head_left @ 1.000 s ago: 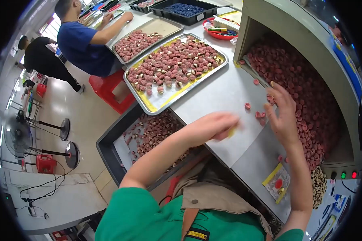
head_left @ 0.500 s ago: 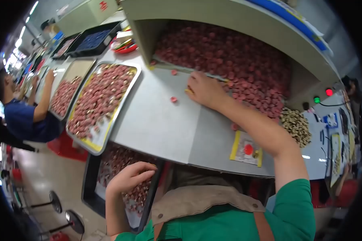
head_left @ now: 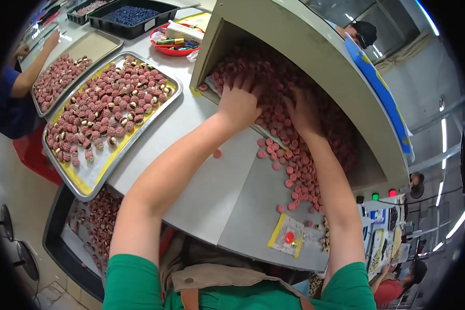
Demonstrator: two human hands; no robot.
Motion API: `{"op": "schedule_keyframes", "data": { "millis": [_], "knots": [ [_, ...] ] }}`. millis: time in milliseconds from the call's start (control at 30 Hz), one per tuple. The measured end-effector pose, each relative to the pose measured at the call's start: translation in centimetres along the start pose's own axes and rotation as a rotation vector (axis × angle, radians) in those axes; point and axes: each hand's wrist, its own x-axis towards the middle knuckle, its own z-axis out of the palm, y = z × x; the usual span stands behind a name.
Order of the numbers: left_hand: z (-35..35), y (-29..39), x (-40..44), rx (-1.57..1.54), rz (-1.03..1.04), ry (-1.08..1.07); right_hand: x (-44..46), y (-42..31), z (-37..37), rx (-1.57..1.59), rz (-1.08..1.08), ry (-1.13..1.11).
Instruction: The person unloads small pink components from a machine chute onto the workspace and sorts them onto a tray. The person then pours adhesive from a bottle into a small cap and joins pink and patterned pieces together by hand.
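Small round pink pieces (head_left: 292, 155) lie heaped inside a beige box-like housing (head_left: 299, 41) and spill from its opening onto the grey table (head_left: 191, 175). My left hand (head_left: 240, 105) rests on the left part of the heap, palm down and fingers spread. Deeper in the shaded opening, my right hand (head_left: 306, 111) reaches among the pieces with its thumb apart from the fingers; its fingertips are dim and partly hidden. Neither hand grips a piece that I can see. Below the spill lies a yellow-edged clear bag (head_left: 285, 236) with a red dot on it.
At left, a metal tray (head_left: 178, 89) carries many pink pieces with light and dark parts; a second tray (head_left: 108, 41) stands beyond it. A red basket (head_left: 173, 50) and a black bin (head_left: 160, 19) sit behind. Under the table edge is a black crate (head_left: 54, 243). Co-workers sit on both sides.
My left hand has risen from above the crate to the heap. My right hand has moved from the opening's edge deeper inside. More pink pieces are spread on the table. The view has turned.
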Motion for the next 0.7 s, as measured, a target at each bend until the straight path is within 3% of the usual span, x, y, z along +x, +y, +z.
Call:
{"op": "schedule_keyframes", "data": {
  "millis": [33,100,233,333,433,467,567,700],
  "knots": [
    [0.9,-0.7,0.1,-0.019,0.002,0.066,0.5,0.5,1.1,0.014,-0.161,0.142],
    [2.6,-1.9,0.3,-0.055,0.011,0.19,2.9,0.6,3.5,-0.03,-0.091,0.05],
    [1.6,-2.1,0.0,-0.037,0.022,0.119,8.0,1.3,7.7,-0.114,-0.065,0.072],
    [1.7,-1.7,0.2,-0.044,-0.001,0.146,11.9,2.1,10.4,-0.065,-0.065,-0.181],
    [1.8,-2.0,0.0,-0.031,0.001,0.145,12.6,1.8,12.2,0.008,-0.23,0.143],
    [1.8,-2.1,0.0,-0.008,0.005,0.141,12.7,2.0,12.3,0.057,-0.232,0.139],
    [2.0,-2.0,-0.2,-0.003,0.028,0.132,11.0,0.2,8.0,0.276,-0.238,0.182],
    [2.4,-2.4,0.2,-0.016,0.087,0.16,3.6,-0.7,-0.2,0.356,-0.16,-0.071]
  ]
}}
